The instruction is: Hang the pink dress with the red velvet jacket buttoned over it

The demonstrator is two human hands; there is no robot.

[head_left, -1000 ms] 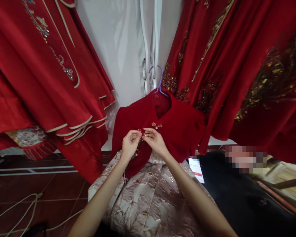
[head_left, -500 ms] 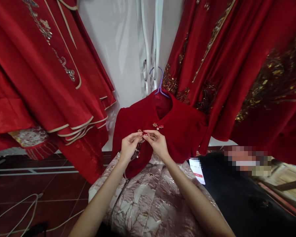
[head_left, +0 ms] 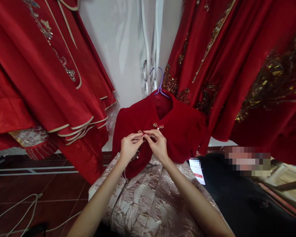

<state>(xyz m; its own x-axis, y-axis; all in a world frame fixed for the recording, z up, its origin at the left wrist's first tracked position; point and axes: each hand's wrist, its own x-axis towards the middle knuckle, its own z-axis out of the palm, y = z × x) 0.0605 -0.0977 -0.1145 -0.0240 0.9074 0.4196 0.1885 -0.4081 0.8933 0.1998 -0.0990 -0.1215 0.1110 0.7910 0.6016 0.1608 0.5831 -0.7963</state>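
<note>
Red fastening [head_left: 145, 135] sits between the pinched fingers [head_left: 133, 136], over the crimson garment [head_left: 180, 133].

- The room is a bit dim, and the floor [head_left: 56, 186] looks dark.
- The wall [head_left: 108, 39] is the palest big part, with soft gray shadows.
- The phone [head_left: 196, 171] glows white.
- Gold bits [head_left: 264, 83] and the pale cloth [head_left: 138, 204] have tiny shiny spots.
- Red clothes [head_left: 46, 95] at the sides look stretched and lean outward.
- Little squares hide a patch on the right.
- The left hand [head_left: 129, 146] and right hand [head_left: 158, 144] look a little fuzzy.
</note>
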